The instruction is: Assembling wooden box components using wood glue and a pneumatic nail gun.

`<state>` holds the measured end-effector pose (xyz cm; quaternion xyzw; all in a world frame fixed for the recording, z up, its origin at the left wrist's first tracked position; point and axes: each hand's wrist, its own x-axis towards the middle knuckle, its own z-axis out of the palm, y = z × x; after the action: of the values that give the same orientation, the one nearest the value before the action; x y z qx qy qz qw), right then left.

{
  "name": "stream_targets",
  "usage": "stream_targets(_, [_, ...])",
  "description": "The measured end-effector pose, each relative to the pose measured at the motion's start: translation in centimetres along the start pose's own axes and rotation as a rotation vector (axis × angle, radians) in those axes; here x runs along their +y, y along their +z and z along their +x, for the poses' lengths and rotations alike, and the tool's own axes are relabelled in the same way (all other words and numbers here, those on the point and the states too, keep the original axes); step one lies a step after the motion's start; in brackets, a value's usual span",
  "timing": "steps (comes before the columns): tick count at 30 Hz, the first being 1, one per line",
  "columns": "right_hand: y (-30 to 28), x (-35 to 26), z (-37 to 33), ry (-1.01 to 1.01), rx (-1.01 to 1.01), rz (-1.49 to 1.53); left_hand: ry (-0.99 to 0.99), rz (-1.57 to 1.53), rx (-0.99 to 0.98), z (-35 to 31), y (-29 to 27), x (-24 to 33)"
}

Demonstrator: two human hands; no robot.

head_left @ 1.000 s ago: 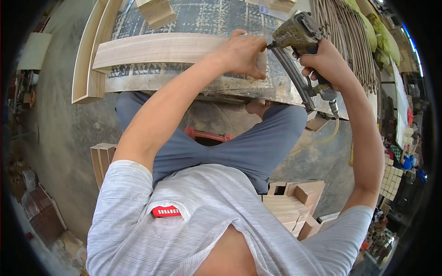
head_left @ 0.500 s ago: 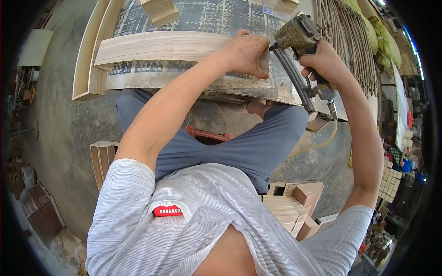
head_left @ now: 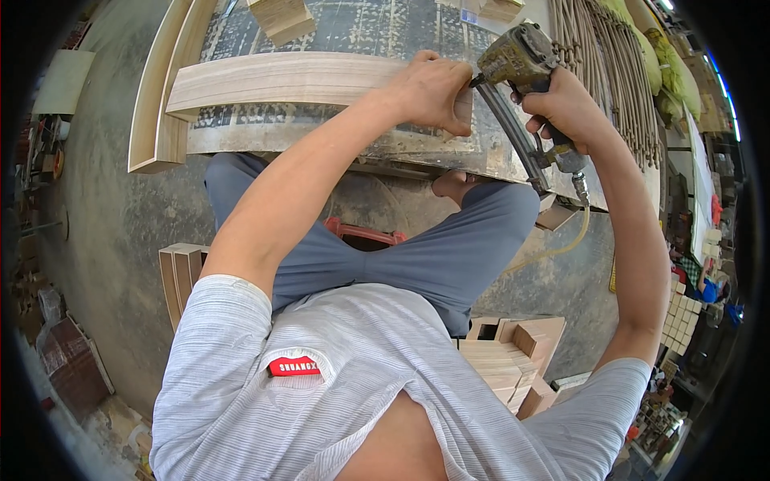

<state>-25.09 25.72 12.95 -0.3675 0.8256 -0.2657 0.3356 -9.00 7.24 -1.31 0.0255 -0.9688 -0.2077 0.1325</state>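
- Head view, landmark: the long wooden board (head_left: 281,76) lies crosswise on the workbench (head_left: 321,140).
- Head view, left grip: the left hand (head_left: 433,90) is closed around the board's right end, thumb on the near side, fingers on the far side.
- Head view, right grip: the right hand (head_left: 565,111) is wrapped around the handle of the nail gun (head_left: 523,60), right of the board. Trigger position cannot be told.
- Head view, tool: the nose stands at the board's right end, just beside the left fingers; contact cannot be told.
- Hazard 1: a fastener could strike the left hand, if the nose slips or enters at an angle.
- Hazard 2: the board's right end could shift under recoil, if the left hand's hold loosens.
- Hazard 3: the air hose (head_left: 573,240), nearer the wearer and right of the board, could drag the tool off line, if it snags.
- Edges: a wooden channel (head_left: 164,136) bounds the board's left end; a wooden block (head_left: 285,24) stands on its far side; the bench's near edge runs along its near side.
- Room for moving: a strip of bench top shows between board and near edge; rightward, beyond the tool, bundled rods (head_left: 618,88) limit travel.
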Motion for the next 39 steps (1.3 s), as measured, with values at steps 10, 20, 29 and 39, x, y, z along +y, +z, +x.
stream_targets(10, [-0.3,1.1,1.0,0.037,0.022,-0.093,0.0,0.014,-0.007,0.1,0.0,0.1])
stream_targets(20, [-0.1,0.4,-1.7,0.038,0.002,0.03,-0.003,0.014,-0.013,0.0,0.4,-0.3])
stream_targets(29, [0.4,0.5,-3.9,0.017,-0.037,0.035,0.003,0.002,0.007,0.3,0.9,-0.6])
stream_targets(39, [0.5,0.9,-3.5,0.029,-0.057,0.033,0.012,0.018,0.002,0.2,0.7,-0.4])
